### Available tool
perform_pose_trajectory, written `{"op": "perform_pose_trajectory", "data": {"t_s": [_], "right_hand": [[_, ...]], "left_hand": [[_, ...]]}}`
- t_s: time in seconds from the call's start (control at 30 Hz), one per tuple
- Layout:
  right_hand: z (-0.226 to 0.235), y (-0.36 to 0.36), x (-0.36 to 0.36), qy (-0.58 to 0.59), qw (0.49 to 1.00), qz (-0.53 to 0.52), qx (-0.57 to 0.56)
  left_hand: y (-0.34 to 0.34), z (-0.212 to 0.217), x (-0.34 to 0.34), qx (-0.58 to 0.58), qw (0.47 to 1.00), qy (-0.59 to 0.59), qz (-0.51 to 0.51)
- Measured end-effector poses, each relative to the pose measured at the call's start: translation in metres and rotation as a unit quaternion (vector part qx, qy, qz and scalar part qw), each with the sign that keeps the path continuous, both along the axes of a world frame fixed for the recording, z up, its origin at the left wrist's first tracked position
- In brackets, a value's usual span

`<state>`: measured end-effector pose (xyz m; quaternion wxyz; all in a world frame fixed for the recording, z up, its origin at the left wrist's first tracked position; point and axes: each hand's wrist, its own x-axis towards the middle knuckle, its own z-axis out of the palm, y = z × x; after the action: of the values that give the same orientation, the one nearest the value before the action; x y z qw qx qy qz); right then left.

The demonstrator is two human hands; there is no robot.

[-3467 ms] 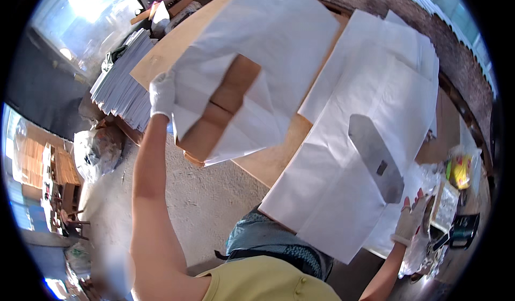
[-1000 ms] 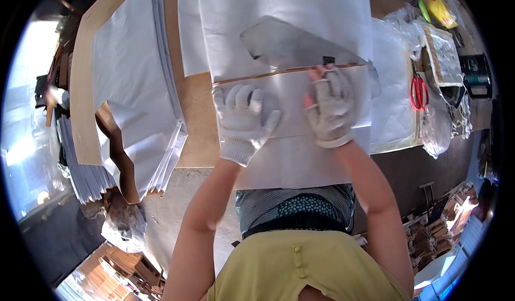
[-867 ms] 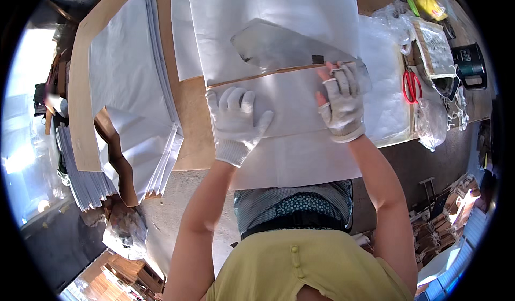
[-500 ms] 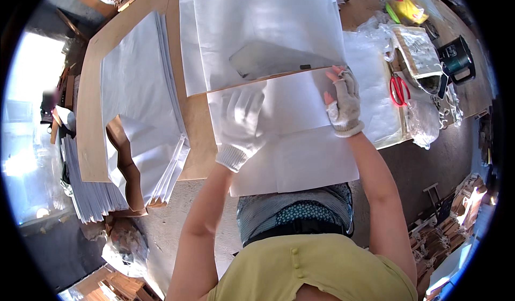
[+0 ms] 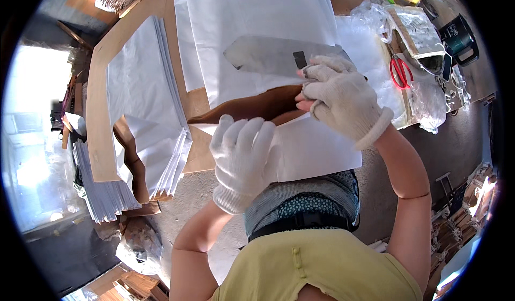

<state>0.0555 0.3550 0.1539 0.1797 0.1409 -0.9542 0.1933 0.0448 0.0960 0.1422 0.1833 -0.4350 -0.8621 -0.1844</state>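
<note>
A white paper sack (image 5: 322,145) with a brown lining gapes at its near end, at the table's near edge in front of me. Over the near flap lies my left hand (image 5: 244,153), in a white knit glove, fingers extended to the lip and thumb apart. My right hand (image 5: 346,94), gloved with bare fingertips, pinches the sack's edge at the right side of the mouth. A translucent grey sheet (image 5: 263,55) with a piece of black tape (image 5: 300,60) rests on the white paper beyond, partly covered by my right hand.
To the left lies a stack of white sacks (image 5: 142,70), ends hanging over the table edge (image 5: 99,145). Plastic wrap, red-handled scissors (image 5: 399,71) and a dark mug (image 5: 458,39) sit on the right. Wood pieces (image 5: 464,220) are on the floor at lower right.
The sack's mouth has opened, baring its brown lining. My left hand has moved nearer to me with the flap. My right hand has turned inward and closed on the edge.
</note>
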Motion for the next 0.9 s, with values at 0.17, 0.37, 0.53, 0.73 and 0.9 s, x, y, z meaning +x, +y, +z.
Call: {"op": "perform_pose_trajectory", "data": {"t_s": [0.17,0.37,0.53,0.73,0.9], "right_hand": [[-0.003,-0.005,0.001,0.033,0.996,-0.030,0.075],[-0.007,0.036,0.011,-0.103,0.942,-0.087,-0.308],[-0.117,0.097,0.034,-0.042,0.993,-0.110,0.016],[-0.133,0.085,0.059,-0.101,0.973,-0.205,-0.028],[-0.142,0.080,0.071,-0.073,0.941,-0.268,-0.192]], "left_hand": [[0.001,0.008,0.050,-0.165,0.974,-0.151,-0.041],[-0.006,-0.062,0.027,-0.293,0.938,-0.063,-0.176],[0.126,-0.061,-0.038,-0.342,0.915,-0.145,-0.159],[0.155,-0.071,-0.048,-0.521,0.815,-0.226,-0.112],[0.152,-0.115,-0.049,-0.535,0.824,-0.141,-0.118]]}}
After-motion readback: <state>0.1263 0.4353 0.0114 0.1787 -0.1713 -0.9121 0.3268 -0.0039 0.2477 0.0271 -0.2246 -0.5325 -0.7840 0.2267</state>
